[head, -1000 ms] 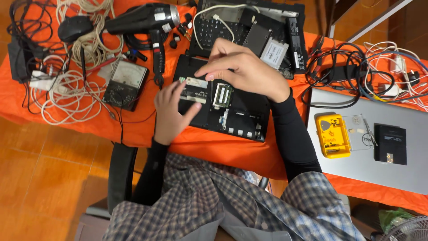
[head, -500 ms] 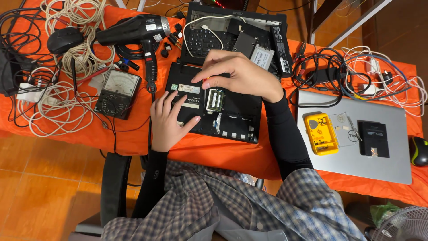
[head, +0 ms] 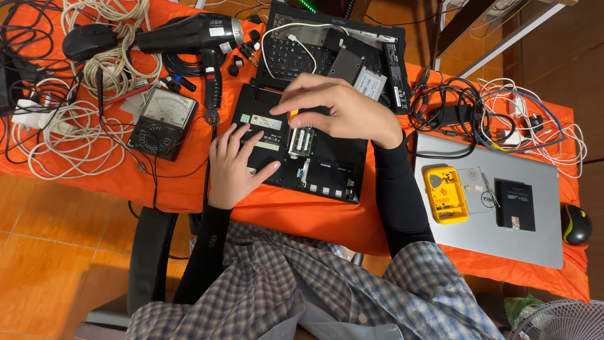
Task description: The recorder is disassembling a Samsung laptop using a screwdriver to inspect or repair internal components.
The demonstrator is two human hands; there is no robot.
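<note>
A black laptop base [head: 327,173] lies open-side up on the orange table cloth [head: 157,182], with green memory modules [head: 302,140] showing in its middle. My left hand [head: 236,165] rests flat on the base's left part, fingers spread, holding nothing. My right hand [head: 346,110] hovers over the base's upper middle, just above the modules. Its fingertips pinch a small yellow-handled tool [head: 292,114]; most of the tool is hidden by the fingers.
A black hair dryer [head: 189,34], an analog meter [head: 162,121] and coils of white cable [head: 75,135] lie to the left. A second opened laptop [head: 296,53] sits behind. On the right are a closed silver laptop [head: 503,242] bearing a yellow case [head: 445,194], and a mouse [head: 576,225].
My right hand has shifted slightly over the laptop base and its fingers now pinch together, so the yellow tool shows. My left hand stays flat on the base. The view has drifted.
</note>
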